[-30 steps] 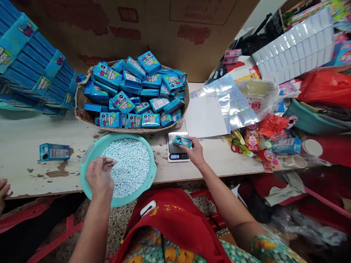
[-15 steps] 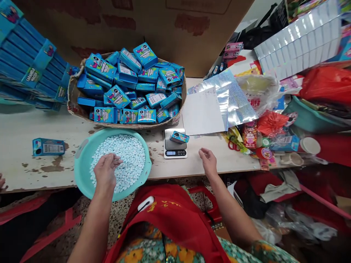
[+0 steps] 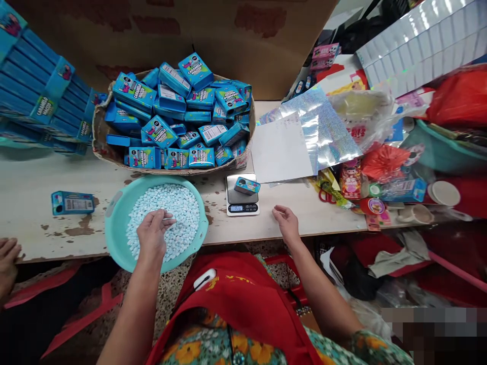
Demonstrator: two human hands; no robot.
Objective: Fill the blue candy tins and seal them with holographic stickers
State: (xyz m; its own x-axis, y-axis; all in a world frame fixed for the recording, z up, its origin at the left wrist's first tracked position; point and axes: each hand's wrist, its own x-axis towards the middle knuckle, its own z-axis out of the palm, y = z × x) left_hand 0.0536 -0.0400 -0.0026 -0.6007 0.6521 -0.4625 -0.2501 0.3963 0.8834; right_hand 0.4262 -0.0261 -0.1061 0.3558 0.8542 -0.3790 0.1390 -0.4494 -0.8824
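Observation:
My left hand is over the turquoise basin, its fingers pinched on a thin shiny metal piece that looks like part of a spoon. Small pale blue candies fill the basin. To the right, a digital scale carries one blue candy box, lying on its side with a dark round hole at one end. Resting by the table's front edge, right of the scale, my right hand is empty, with its fingers loosely curled and apart.
Behind the basin stands a cut-down carton heaped with blue boxes. Another blue box lies at left, near a co-worker's hand. Stacked blue boxes rise at far left. White paper and red-handled scissors lie right.
The scale's display shows different digits. The box stays on it, and both my hands keep nearly the same places. More of the co-worker's hand has come into view at left.

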